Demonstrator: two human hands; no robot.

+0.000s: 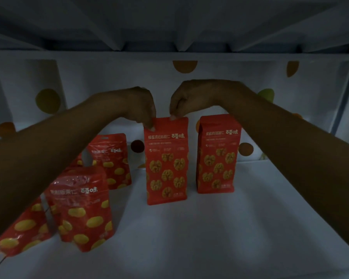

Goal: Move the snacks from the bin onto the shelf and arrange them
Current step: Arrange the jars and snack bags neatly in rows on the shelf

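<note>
Stretching right across the view, the white shelf [210,228] sits in dim light, with a dotted back panel [109,77] behind it and another board overhead. Chestnut pouches [81,208] cluster at the left, and one at the front corner seems to lie tipped over. The right walnut pouch [218,158] stands alone. Just beside it, not touching, the centre walnut pouch [166,166] is upright on its base. The left hand [137,103] and right hand [191,97] each pinch a top corner, probably squaring it to its neighbour. No bin in sight.
</note>
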